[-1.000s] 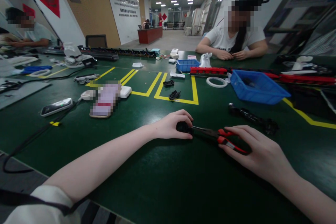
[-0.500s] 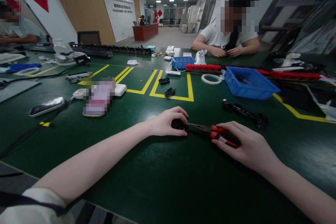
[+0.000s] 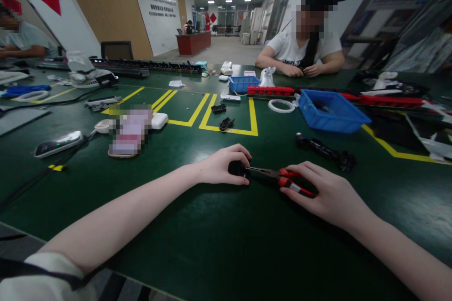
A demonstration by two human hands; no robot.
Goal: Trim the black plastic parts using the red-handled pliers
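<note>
My left hand (image 3: 224, 165) is curled round a small black part (image 3: 237, 168) low over the green table, thumb below and fingers above. The part's exact kind is hidden by the fingers and dark. In my right hand (image 3: 326, 193) are red-handled needle-nose pliers (image 3: 291, 181), the handles between thumb and fingers. Their long metal jaws point left and their tip meets the right side of the black part. Whether the tip grips it or only touches it, I cannot tell. A long black assembly (image 3: 326, 150) lies beyond my right hand.
Two small black pieces, the nearer one (image 3: 226, 124) and the farther one (image 3: 218, 108), lie inside yellow tape lines. A blue bin (image 3: 334, 120) stands at the right. Left are a phone (image 3: 130, 134) and a white-and-black device (image 3: 59, 144) with cables. A person (image 3: 303, 37) sits across the table.
The whole view has shifted slightly, so things appear a little further left. Both hands keep nearly the same hold, with the pliers still at the black part.
</note>
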